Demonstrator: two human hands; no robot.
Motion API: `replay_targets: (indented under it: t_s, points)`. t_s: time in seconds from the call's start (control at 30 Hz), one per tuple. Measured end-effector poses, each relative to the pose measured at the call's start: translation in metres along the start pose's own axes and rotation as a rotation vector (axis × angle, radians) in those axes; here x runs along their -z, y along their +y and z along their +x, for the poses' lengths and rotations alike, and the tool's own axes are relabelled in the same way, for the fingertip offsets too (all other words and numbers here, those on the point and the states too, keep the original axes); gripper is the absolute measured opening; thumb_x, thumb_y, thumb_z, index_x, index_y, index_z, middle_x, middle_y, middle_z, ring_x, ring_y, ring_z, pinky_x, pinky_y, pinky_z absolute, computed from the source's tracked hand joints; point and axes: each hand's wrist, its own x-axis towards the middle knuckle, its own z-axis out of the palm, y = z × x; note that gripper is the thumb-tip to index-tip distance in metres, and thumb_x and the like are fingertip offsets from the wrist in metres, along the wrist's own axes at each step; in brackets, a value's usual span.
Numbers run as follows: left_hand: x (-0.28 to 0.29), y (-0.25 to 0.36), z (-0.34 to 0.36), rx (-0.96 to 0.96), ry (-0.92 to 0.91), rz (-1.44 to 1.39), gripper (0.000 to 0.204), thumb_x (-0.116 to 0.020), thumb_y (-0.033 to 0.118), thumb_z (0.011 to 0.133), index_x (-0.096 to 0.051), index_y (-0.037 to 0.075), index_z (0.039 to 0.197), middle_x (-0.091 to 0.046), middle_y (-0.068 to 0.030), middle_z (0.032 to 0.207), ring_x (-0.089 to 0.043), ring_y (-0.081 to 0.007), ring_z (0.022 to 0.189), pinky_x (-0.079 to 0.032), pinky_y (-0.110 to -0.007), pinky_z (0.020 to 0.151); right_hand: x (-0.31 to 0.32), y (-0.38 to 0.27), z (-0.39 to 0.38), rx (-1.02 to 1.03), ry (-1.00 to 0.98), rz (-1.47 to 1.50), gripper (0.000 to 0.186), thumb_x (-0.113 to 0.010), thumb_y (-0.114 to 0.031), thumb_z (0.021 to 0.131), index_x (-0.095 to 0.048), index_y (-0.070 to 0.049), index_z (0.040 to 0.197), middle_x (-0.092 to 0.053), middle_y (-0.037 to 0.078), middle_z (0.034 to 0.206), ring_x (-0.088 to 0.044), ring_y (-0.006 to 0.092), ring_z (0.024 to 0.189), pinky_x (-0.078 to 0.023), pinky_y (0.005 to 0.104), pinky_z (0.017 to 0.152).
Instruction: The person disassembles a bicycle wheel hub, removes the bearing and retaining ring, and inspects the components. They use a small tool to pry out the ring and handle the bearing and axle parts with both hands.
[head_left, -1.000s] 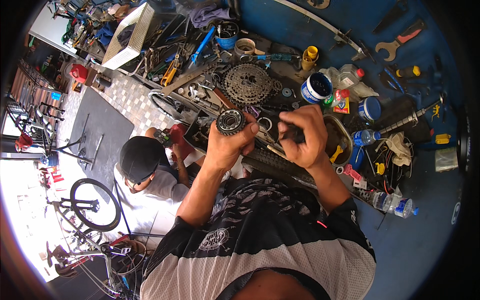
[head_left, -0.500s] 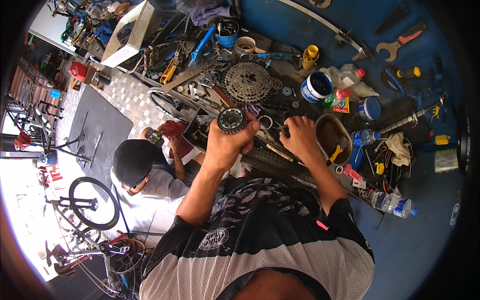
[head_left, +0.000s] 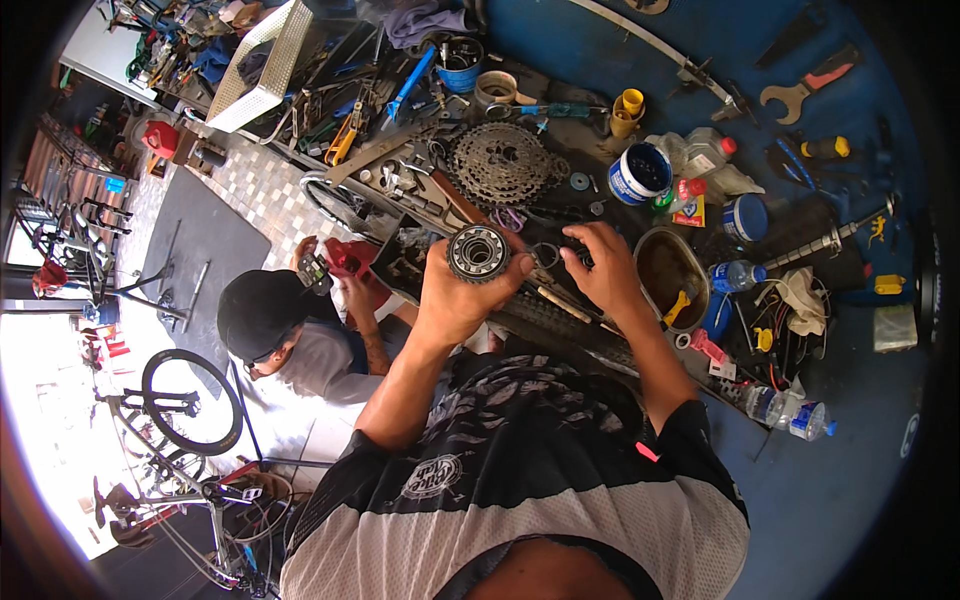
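Note:
My left hand [head_left: 455, 300] is wrapped round a round bicycle hub part [head_left: 478, 252], with its toothed dark rim and ringed, hollow bright middle facing up. Close on its right, my right hand [head_left: 607, 272] is curled, thumb and fingers pinched at a thin dark ring [head_left: 545, 256]. The fingertips partly hide where they meet the ring. Beyond both hands, a large sprocket cassette [head_left: 505, 163] lies on the workbench. A wooden-handled tool [head_left: 456, 197] slants from beside it toward my left hand.
Right of my right hand sits a metal tray of brown liquid [head_left: 650, 262] with a yellow-handled brush [head_left: 678, 306]. A blue-and-white tub [head_left: 640, 174], a bottle [head_left: 738, 276] and loose tools crowd the bench. At left a person in a black cap [head_left: 262, 312] crouches close by.
My right hand has lifted slightly off the bench, and the dark ring now shows at its fingertips. My left hand has tilted the hub part and moved slightly nearer me.

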Motion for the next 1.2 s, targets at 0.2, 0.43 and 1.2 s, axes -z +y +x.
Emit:
replay_targets:
  t_s: [0.2, 0.43, 1.2]
  points:
    - [-0.009, 0.002, 0.001, -0.159, 0.003, 0.058, 0.018, -0.084, 0.007, 0.092, -0.073, -0.003, 0.101, -0.069, -0.0008, 0.077, -0.058, -0.0059, 0.063, -0.045, -0.023, 0.058, 0.064, -0.074, 0.024, -0.059, 0.013, 0.623, 0.030, -0.077, -0.004, 0.098, -0.070, 0.000, 0.127, -0.072, 0.007, 0.110, -0.070, 0.0126, 0.099, -0.056, 0.0304, 0.089]
    - [-0.008, -0.001, 0.000, -0.243, 0.001, 0.222, 0.019, -0.087, 0.007, 0.089, -0.075, 0.003, 0.103, -0.076, -0.0013, 0.092, -0.070, -0.0073, 0.084, -0.056, -0.026, 0.077, 0.082, -0.093, 0.025, -0.002, -0.008, 0.782, 0.023, -0.075, 0.000, 0.099, -0.069, 0.003, 0.121, -0.071, 0.008, 0.109, -0.069, 0.0121, 0.100, -0.054, 0.0275, 0.090]
    - [-0.004, -0.008, 0.003, -0.560, 0.029, 0.366, 0.030, -0.095, 0.006, 0.083, -0.078, 0.003, 0.107, -0.076, -0.0041, 0.102, -0.070, -0.0110, 0.089, -0.055, -0.027, 0.079, 0.085, -0.109, 0.029, 0.006, 0.119, 0.809, 0.021, -0.075, 0.003, 0.098, -0.073, 0.002, 0.118, -0.075, 0.007, 0.106, -0.068, 0.0084, 0.088, -0.053, 0.0243, 0.082]
